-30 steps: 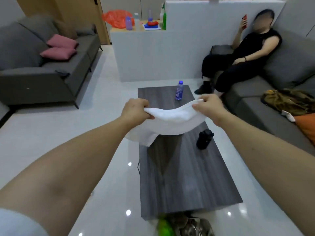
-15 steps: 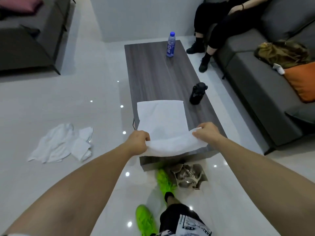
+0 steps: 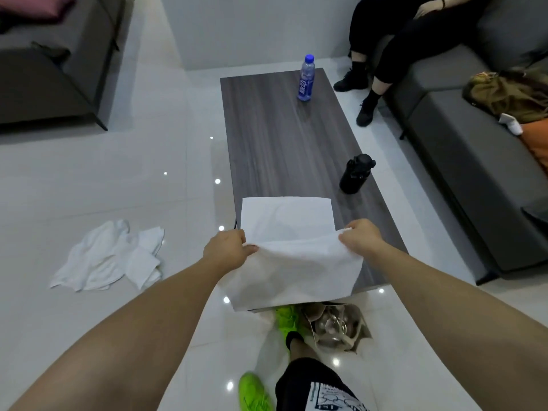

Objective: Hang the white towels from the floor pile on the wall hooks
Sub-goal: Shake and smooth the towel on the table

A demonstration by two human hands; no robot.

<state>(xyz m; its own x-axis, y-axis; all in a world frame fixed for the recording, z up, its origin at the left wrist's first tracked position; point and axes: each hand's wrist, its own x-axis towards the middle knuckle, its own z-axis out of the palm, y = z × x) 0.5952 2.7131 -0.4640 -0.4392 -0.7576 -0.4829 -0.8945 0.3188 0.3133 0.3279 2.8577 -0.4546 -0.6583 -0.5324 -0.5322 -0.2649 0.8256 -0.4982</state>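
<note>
A white towel (image 3: 289,250) lies partly spread on the near end of the dark wooden coffee table (image 3: 275,137), its near part draped over the table's edge. My left hand (image 3: 226,250) pinches the towel's left edge and my right hand (image 3: 360,237) pinches its right edge, both at a fold line. A crumpled pile of white towels (image 3: 111,258) lies on the glossy floor to the left. No wall hooks are in view.
A blue bottle (image 3: 306,78) stands at the table's far end and a black bottle (image 3: 355,173) near its right edge. A seated person's legs (image 3: 376,60) and a grey sofa (image 3: 462,149) are at right; another sofa (image 3: 53,72) at far left. A bag (image 3: 335,327) sits by my feet.
The towel went from held in the air above the table to laid on the table's near end. My hands dropped lower and the view tilted down. The near part now hangs over the edge.
</note>
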